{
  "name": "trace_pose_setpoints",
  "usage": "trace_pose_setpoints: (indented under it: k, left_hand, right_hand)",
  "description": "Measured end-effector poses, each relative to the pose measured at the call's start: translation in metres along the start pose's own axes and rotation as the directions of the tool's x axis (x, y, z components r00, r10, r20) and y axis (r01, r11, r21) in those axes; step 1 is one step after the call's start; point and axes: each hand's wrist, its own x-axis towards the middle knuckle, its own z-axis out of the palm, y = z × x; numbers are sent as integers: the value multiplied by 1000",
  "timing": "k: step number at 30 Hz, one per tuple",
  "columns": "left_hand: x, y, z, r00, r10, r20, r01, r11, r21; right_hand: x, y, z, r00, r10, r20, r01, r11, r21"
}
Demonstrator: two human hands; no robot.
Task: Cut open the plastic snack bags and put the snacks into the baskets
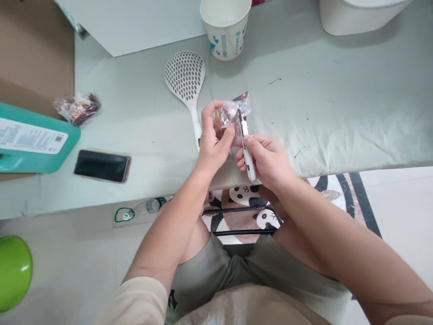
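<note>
My left hand [213, 146] is closed around a small clear-plastic packet [226, 113] with reddish-brown contents, and its far end sticks out past my fingers. What exactly is inside cannot be made out. A slim white utility knife [248, 160] lies in my right hand [270, 160], gripped between thumb and fingers. Its dark tip points away from me and overlaps the packet in view; whether it touches the plastic I cannot tell. Just left of my left hand is a white slotted skimmer [185, 74], its handle partly hidden behind that hand.
A paper cup [226, 34] stands at the back, near a white tub [358, 18]. To the left are a phone [102, 166], another wrapped packet [79, 108], a teal jug [37, 151] and a cardboard box [40, 54]. The cloth-covered table [338, 113] ends just before my knees.
</note>
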Motion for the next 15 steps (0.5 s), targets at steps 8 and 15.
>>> trace_pose_setpoints:
  k: [8,15]
  left_hand:
    - [6,-3,-2,999,5,-38,-7,999,-40]
    - [9,1,-3,995,-41,-92,31,994,-106]
  right_hand:
    - [2,4,1,998,13,55,-10,999,-38]
    - [0,4,2,997,37,69,-29,994,-104]
